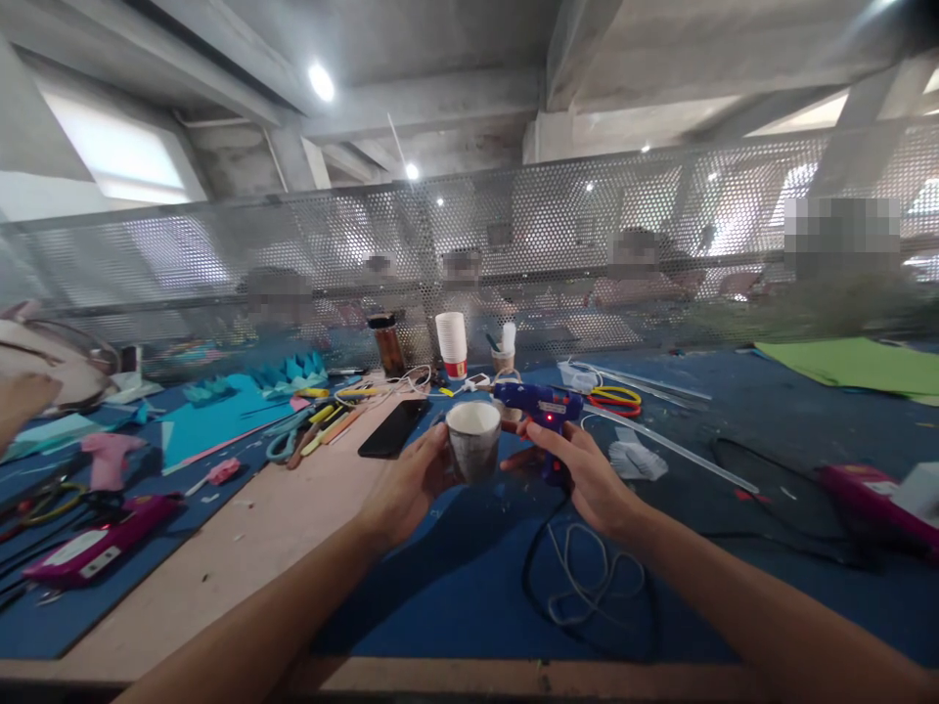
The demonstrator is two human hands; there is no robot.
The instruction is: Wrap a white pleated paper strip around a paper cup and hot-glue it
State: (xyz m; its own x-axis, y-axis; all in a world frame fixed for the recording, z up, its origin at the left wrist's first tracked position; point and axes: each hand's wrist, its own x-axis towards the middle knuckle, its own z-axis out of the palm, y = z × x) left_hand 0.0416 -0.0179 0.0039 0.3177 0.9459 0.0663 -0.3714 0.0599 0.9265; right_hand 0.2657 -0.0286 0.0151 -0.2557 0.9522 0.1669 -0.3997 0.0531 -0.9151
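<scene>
My left hand (416, 481) is closed round the side of a grey paper cup (474, 445), held upright with its white inside showing. In my right hand (587, 467) is a blue hot glue gun (539, 403), its nozzle pointing left above the cup's far rim and a small red light lit on its body. Whether the nozzle touches the cup I cannot tell. Below the gun, its cord (587, 577) lies in loops on the blue mat (440, 606). A black phone (394, 427) lies just beyond my left hand.
Behind stand stacked paper cups (451, 344), a dark bottle (387, 347) and a pen cup (503, 357). Scissors (283, 442) and craft knives (334, 427) lie left. Magenta power strips (103, 543) sit at both sides. A perforated screen (558, 244) spans the back; another person's hand (29, 396) is far left.
</scene>
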